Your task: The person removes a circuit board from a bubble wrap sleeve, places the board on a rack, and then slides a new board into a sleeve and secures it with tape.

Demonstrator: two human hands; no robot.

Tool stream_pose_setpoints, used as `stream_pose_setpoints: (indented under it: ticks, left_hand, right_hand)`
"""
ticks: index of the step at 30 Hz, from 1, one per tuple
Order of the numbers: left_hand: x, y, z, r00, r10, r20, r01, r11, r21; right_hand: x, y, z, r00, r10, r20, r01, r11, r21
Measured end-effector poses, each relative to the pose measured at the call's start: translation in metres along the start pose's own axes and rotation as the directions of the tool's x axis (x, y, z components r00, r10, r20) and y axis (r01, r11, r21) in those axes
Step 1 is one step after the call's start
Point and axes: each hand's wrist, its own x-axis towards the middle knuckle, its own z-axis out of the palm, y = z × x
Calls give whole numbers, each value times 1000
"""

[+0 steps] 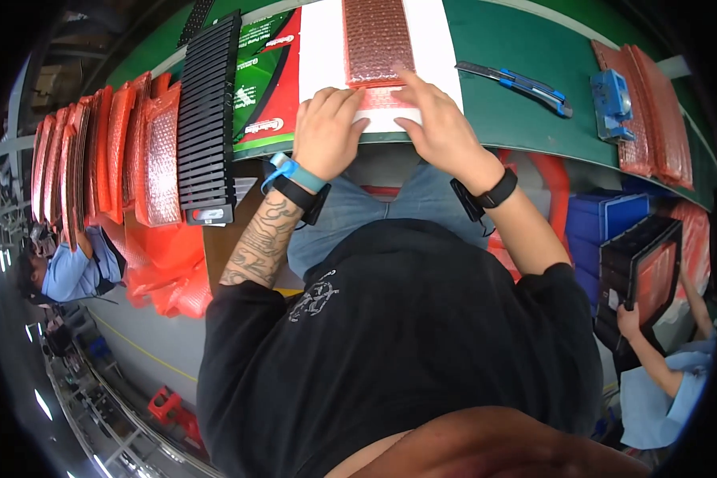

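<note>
A pink bubble-wrap pouch (377, 44) lies lengthwise on a white sheet (430, 32) in front of me. Its near end is a smooth, pale flap (384, 99) with a whitish strip along the edge. My left hand (327, 131) grips the left end of this flap, fingers bent over it and thumb at the near edge. At the right end, my right hand (446, 131) has its thumb by the strip and its index finger reaching up onto the pouch. What is inside the pouch cannot be made out.
A blue utility knife (526, 86) lies right on the green table (526, 32). Beyond it, a blue tape dispenser (611, 103) sits against stacked pouches (653, 111). Left are a black slatted panel (209, 119) and upright pouches (119, 151). A co-worker holds a black crate (613, 279) lower right.
</note>
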Motion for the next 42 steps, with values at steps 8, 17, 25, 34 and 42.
stream_pose_setpoints:
  ticks: [8, 17, 25, 34, 42]
  left_hand:
    - [-26, 11, 2, 994, 77, -83, -79, 997, -17]
    - [-40, 5, 16, 964, 159, -212, -189, 973, -131]
    - [-6, 4, 23, 923, 30, -384, -174, 922, -347]
    - [0, -5, 20, 958, -235, -166, 82, 776, -625]
    - [-6, -15, 19, 966, -239, -94, 127, 765, -632]
  right_hand:
    - [-22, -18, 12, 999, -38, 33, 41, 997, -70]
    - [-28, -10, 3, 993, -117, 17, 117, 993, -30]
    - [-2, -13, -13, 996, 88, 15, -89, 976, 201]
    - [66, -19, -64, 891, -203, 406, 228, 974, -14]
    - [118, -47, -28, 279, 8, 960, 69, 997, -28]
